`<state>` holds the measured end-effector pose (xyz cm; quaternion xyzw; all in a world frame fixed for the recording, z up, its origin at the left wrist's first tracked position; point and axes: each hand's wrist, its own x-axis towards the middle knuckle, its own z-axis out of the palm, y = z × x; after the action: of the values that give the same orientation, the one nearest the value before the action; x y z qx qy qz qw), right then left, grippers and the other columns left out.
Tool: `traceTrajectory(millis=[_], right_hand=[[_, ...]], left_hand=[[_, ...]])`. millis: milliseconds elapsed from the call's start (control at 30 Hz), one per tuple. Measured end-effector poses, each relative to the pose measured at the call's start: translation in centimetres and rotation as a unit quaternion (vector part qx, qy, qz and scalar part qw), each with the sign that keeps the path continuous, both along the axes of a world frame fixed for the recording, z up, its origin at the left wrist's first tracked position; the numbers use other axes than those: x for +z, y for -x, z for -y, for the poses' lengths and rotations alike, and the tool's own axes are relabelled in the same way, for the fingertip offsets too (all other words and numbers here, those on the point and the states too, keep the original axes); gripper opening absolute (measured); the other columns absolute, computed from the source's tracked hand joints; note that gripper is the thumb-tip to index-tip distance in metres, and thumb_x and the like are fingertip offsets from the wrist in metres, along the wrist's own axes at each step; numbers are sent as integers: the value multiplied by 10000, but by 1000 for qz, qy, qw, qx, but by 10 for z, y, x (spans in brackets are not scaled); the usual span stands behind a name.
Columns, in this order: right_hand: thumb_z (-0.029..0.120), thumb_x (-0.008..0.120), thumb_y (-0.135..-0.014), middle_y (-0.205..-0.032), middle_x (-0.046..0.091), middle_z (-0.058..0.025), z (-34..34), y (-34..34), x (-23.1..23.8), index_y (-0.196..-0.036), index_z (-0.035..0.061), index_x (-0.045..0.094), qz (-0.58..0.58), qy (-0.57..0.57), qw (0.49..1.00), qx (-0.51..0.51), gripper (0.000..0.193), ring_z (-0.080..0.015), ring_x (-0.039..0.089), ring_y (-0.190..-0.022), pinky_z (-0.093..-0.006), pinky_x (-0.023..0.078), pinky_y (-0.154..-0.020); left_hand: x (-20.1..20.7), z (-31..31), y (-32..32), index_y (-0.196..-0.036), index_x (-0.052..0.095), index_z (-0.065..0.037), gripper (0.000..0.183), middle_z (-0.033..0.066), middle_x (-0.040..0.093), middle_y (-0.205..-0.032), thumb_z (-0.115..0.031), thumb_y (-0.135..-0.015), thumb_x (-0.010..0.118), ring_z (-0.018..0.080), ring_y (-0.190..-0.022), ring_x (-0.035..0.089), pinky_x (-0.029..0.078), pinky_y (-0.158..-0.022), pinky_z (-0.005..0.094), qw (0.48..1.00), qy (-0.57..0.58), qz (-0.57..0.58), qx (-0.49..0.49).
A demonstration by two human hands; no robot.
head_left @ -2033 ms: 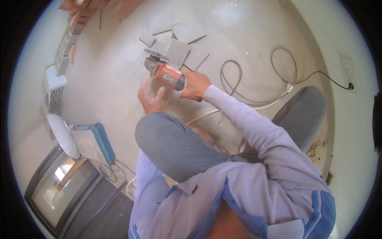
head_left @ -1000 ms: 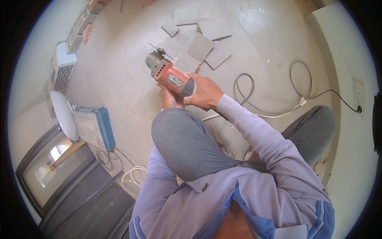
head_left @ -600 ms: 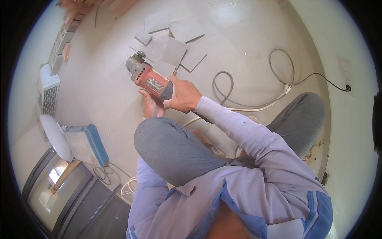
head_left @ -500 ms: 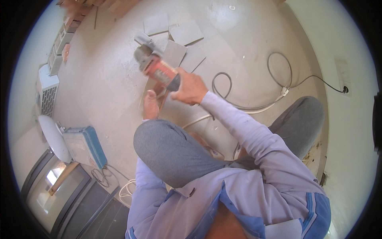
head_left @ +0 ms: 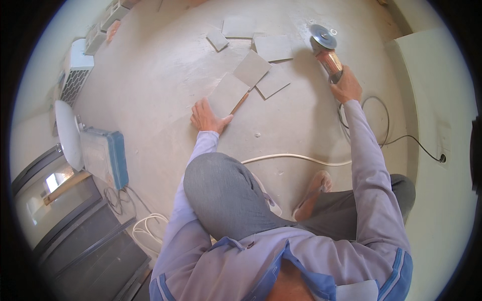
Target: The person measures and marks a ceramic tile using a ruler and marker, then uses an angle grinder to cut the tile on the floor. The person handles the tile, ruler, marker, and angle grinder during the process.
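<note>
My right hand is closed around the body of a red angle grinder, held out at the far right. The grinder's round cutting disc points away from me. My left hand grips the near edge of a light grey tile, thumb and fingers spread along that edge. Under the tile's right side a thin brown wooden strip shows. Another grey tile touches its far corner. Beyond lie more loose tiles and a small cut tile piece.
A grey cord loops on the right and runs to a wall socket. A white hose or cable crosses the floor before my knees. To the left stand a blue-and-grey case, a white fan-like unit and concrete blocks.
The grinder has swung from above the tile out to the far right in my right hand. My left hand now shows fully at the tile's edge. The view has shifted too.
</note>
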<state>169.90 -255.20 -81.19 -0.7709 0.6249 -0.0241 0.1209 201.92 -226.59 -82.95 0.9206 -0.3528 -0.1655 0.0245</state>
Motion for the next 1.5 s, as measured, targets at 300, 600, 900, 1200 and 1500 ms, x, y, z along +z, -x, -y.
traceTrajectory(millis=[300,600,900,1200,1500], right_hand=[[208,720,-809,-1174,635,-132,7,26,-36,-1274,156,513,28,45,999,8,512,-346,623,-1112,-490,528,-890],[272,831,-751,-1133,617,-146,-3,12,-28,-1285,142,493,-12,38,999,-14,645,-359,630,-1067,-482,540,-869],[373,865,-727,-1120,618,-152,-12,15,-33,-1326,138,475,-29,60,998,6,752,-360,633,-1045,-482,541,-854],[358,807,-757,-1124,617,-153,-10,12,-37,-1387,133,445,-23,42,999,-4,761,-360,632,-1064,-489,545,-860],[269,752,-736,-1133,632,-163,-9,10,-34,-1331,149,456,0,-3,1000,-21,675,-385,640,-1055,-515,543,-879]], left_hand=[[68,-17,-27,-1438,423,19,1048,181,519,-1306,-388,-602,905,308,-1263,501,422,-1075,448,896,321,-306,12],[127,7,-11,-1487,323,3,1155,121,515,-1292,-422,-565,874,285,-1247,559,488,-1079,446,649,455,-609,28],[126,7,-20,-1473,358,1,1126,139,526,-1297,-420,-579,898,276,-1276,526,462,-1088,423,678,482,-553,-46],[168,-6,-22,-1429,434,-29,973,172,504,-1303,-193,-568,858,346,-1258,467,408,-1066,459,923,353,132,-78],[180,-30,-15,-1421,434,-46,960,174,492,-1312,-189,-571,858,364,-1265,436,387,-1076,469,941,287,179,-22]])
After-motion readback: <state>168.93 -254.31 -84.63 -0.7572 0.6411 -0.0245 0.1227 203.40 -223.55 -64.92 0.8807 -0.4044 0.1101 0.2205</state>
